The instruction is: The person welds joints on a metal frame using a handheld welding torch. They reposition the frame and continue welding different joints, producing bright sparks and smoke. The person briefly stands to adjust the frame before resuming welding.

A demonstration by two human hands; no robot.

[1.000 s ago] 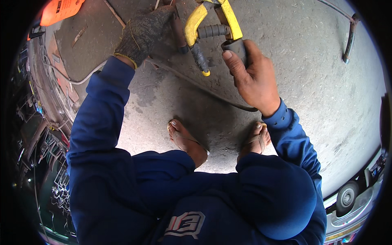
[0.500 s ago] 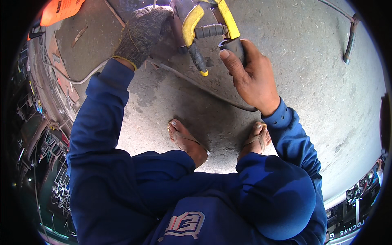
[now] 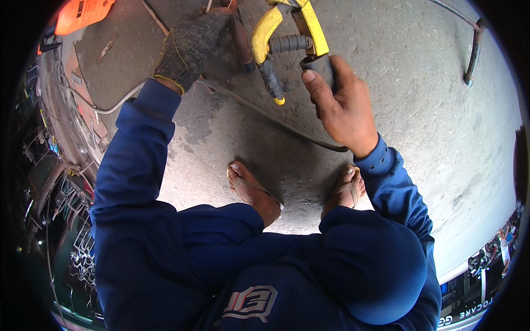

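My left hand [image 3: 194,47], in a dark knitted glove with a yellow cuff edge, is at the upper left with its fingers curled closed. What they grip is hidden. A thin rod [image 3: 209,5] shows just above the knuckles, and a brownish metal pipe [image 3: 240,41] stands right beside the fingertips. My bare right hand [image 3: 345,105] is wrapped around the black handle of a yellow welding electrode holder [image 3: 314,33]. Its yellow lever, partly wrapped in black, points down toward me, with a grey spring between the two arms. The holder's jaw end is at the top picture edge.
A cable [image 3: 265,113] runs across the concrete floor [image 3: 419,110] beneath my hands. An orange object [image 3: 83,15] lies at the upper left, near a pale hose [image 3: 107,110]. A bent metal tube [image 3: 475,55] is at the upper right. My sandalled feet [image 3: 251,190] are below.
The bright glow at the top edge beside my left hand has gone. My right hand has shifted the electrode holder slightly right and down. My left hand has barely moved.
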